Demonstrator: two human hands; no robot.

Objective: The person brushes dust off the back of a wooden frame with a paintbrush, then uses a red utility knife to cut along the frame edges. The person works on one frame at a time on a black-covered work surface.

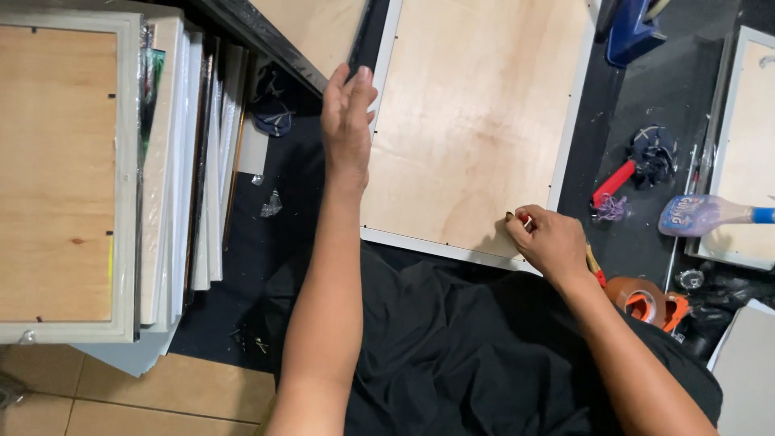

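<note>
Risk noted: your left hand (347,121) lies open, merely steadying the frame (472,129); your right hand (549,241) pinches a small tool (517,217) that may slip off the edge.

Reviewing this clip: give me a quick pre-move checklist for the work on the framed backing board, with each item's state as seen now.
1. Left hand steadying the frame's left edge: ok, palm and fingers rest flat on it.
2. Right hand has the small red-handled tool gripped: ok, tip is at the board near the lower right corner.
3. Plywood backing board seated flat in the white frame: ok as far as visible; the top edge is out of view.
4. Tool tip on a fastener: cannot tell, too small.
5. Tape roll clear of the right forearm: not ok, it sits right beside it.
</note>
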